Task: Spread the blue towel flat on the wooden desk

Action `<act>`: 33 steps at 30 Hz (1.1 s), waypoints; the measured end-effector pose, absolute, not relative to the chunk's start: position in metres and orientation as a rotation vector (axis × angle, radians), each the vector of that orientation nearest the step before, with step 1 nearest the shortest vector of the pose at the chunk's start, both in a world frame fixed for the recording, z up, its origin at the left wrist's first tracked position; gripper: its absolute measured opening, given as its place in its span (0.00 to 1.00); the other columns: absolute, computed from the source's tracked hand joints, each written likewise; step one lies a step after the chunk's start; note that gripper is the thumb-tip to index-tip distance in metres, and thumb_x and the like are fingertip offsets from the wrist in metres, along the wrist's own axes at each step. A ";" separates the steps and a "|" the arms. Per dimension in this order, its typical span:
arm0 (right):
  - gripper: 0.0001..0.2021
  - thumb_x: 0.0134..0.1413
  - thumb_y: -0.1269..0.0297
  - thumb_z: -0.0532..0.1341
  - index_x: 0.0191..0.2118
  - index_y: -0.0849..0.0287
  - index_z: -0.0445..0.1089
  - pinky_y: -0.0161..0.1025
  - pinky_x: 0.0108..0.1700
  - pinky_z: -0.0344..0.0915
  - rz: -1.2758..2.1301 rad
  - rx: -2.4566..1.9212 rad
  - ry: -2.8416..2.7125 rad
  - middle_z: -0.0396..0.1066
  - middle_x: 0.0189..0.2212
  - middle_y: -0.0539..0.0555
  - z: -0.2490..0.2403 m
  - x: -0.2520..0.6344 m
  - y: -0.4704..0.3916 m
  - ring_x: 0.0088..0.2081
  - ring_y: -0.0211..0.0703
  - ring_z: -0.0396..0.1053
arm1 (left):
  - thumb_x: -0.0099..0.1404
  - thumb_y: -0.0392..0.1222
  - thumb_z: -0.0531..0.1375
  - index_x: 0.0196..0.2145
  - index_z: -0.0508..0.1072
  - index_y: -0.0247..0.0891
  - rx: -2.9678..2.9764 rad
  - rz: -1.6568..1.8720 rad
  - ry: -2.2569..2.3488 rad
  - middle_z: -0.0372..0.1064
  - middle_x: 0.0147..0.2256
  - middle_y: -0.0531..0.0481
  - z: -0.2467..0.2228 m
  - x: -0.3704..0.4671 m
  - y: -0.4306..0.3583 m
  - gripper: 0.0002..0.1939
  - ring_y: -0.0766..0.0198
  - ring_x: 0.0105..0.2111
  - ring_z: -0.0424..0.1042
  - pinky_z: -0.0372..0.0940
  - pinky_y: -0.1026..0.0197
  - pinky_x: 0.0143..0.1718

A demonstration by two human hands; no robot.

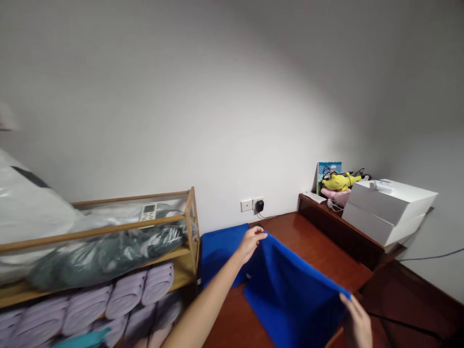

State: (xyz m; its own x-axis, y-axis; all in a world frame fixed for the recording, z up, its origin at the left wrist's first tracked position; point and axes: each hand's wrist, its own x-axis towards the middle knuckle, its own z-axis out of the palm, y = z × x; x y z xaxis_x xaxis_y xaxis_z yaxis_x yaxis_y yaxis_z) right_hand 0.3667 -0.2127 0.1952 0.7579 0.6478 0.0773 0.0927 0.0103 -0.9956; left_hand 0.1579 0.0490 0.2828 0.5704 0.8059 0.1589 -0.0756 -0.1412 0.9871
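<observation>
A blue cloth is stretched between my two hands over a reddish-brown wooden desk. My left hand pinches one upper corner near the wall. Lower and to the right, my right hand grips the other end of the same edge, thumb and fingers closed. The cloth sags between them, and its lower part lies on the desk or runs out of the frame. Another blue piece of fabric lies flat against the wall, left of my left hand; I cannot tell if the two are joined.
At left stands a wooden rack with plastic-wrapped bundles, a remote control and rolled lilac towels or slippers. A black plug sits in the wall socket. White boxes and a yellow plush toy rest on the raised shelf.
</observation>
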 end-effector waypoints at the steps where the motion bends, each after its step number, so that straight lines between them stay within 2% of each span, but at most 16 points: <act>1: 0.22 0.43 0.43 0.61 0.35 0.57 0.73 0.38 0.25 0.65 0.464 -1.430 -0.558 0.76 0.29 0.51 0.209 0.376 -0.208 0.27 0.46 0.71 | 0.55 0.52 0.63 0.41 0.68 0.37 1.498 0.882 0.607 0.67 0.26 0.56 0.297 0.145 0.043 0.20 0.70 0.25 0.66 0.59 0.66 0.27; 3: 0.20 0.36 0.50 0.68 0.35 0.58 0.73 0.37 0.18 0.58 0.491 -1.253 -0.510 0.74 0.23 0.49 0.244 0.390 -0.197 0.17 0.39 0.63 | 0.54 0.50 0.64 0.49 0.65 0.39 1.461 0.892 0.542 0.70 0.28 0.54 0.324 0.119 0.031 0.27 0.68 0.28 0.69 0.61 0.65 0.31; 5: 0.17 0.39 0.55 0.68 0.37 0.57 0.74 0.35 0.21 0.61 0.564 -1.090 -0.595 0.74 0.25 0.50 0.281 0.398 -0.186 0.21 0.39 0.65 | 0.52 0.49 0.66 0.48 0.67 0.37 1.453 0.883 0.502 0.73 0.31 0.50 0.348 0.094 0.022 0.27 0.66 0.30 0.71 0.62 0.64 0.34; 9: 0.14 0.42 0.58 0.67 0.38 0.56 0.74 0.34 0.27 0.65 0.695 -0.993 -0.740 0.75 0.28 0.51 0.333 0.396 -0.170 0.26 0.39 0.69 | 0.50 0.48 0.68 0.39 0.74 0.33 1.475 0.921 0.509 0.76 0.32 0.46 0.378 0.051 0.006 0.21 0.64 0.32 0.72 0.63 0.63 0.36; 12: 0.14 0.41 0.60 0.68 0.37 0.56 0.74 0.33 0.27 0.65 0.760 -1.020 -0.800 0.74 0.25 0.50 0.344 0.389 -0.165 0.25 0.38 0.68 | 0.51 0.46 0.68 0.38 0.75 0.34 1.504 1.000 0.566 0.76 0.31 0.47 0.388 0.026 -0.007 0.18 0.65 0.30 0.72 0.63 0.64 0.35; 15: 0.15 0.37 0.63 0.70 0.36 0.54 0.72 0.31 0.24 0.63 0.788 -0.983 -0.839 0.71 0.22 0.47 0.344 0.379 -0.162 0.21 0.34 0.65 | 0.52 0.46 0.67 0.39 0.74 0.35 1.544 1.078 0.634 0.76 0.27 0.51 0.392 0.007 -0.018 0.18 0.67 0.28 0.71 0.62 0.66 0.33; 18: 0.25 0.37 0.65 0.70 0.46 0.48 0.68 0.30 0.24 0.62 0.840 -0.953 -0.872 0.72 0.23 0.45 0.345 0.363 -0.160 0.21 0.33 0.65 | 0.52 0.48 0.67 0.40 0.72 0.37 1.573 1.142 0.693 0.74 0.24 0.54 0.395 -0.006 -0.023 0.19 0.68 0.25 0.70 0.62 0.66 0.30; 19: 0.28 0.38 0.65 0.70 0.50 0.47 0.66 0.31 0.26 0.63 0.865 -0.965 -0.895 0.73 0.25 0.46 0.347 0.359 -0.158 0.23 0.34 0.67 | 0.52 0.49 0.67 0.40 0.72 0.37 1.575 1.150 0.703 0.74 0.24 0.54 0.396 -0.010 -0.022 0.20 0.68 0.25 0.70 0.62 0.66 0.30; 21: 0.26 0.42 0.61 0.68 0.50 0.51 0.68 0.34 0.32 0.66 0.893 -0.999 -0.948 0.75 0.29 0.51 0.349 0.351 -0.152 0.28 0.38 0.70 | 0.51 0.49 0.67 0.40 0.71 0.37 1.572 1.141 0.713 0.75 0.26 0.52 0.396 -0.018 -0.016 0.21 0.67 0.26 0.71 0.62 0.65 0.31; 24: 0.19 0.45 0.52 0.64 0.41 0.58 0.75 0.39 0.37 0.68 0.842 -1.053 -0.960 0.76 0.33 0.57 0.349 0.345 -0.136 0.35 0.45 0.72 | 0.50 0.49 0.67 0.41 0.71 0.36 1.572 1.098 0.722 0.75 0.29 0.49 0.396 -0.026 0.001 0.22 0.65 0.28 0.72 0.64 0.63 0.32; 27: 0.18 0.43 0.49 0.65 0.37 0.58 0.76 0.39 0.40 0.68 0.720 -1.149 -0.960 0.77 0.33 0.56 0.346 0.344 -0.119 0.36 0.45 0.72 | 0.48 0.50 0.68 0.37 0.74 0.34 1.585 1.059 0.735 0.75 0.29 0.48 0.393 -0.031 0.020 0.22 0.65 0.28 0.72 0.64 0.63 0.32; 33: 0.24 0.38 0.48 0.67 0.40 0.60 0.75 0.41 0.41 0.68 0.645 -1.235 -1.062 0.77 0.33 0.57 0.344 0.339 -0.098 0.37 0.47 0.73 | 0.44 0.52 0.69 0.31 0.76 0.33 1.659 1.076 0.797 0.75 0.27 0.46 0.383 -0.035 0.046 0.21 0.64 0.27 0.71 0.65 0.61 0.31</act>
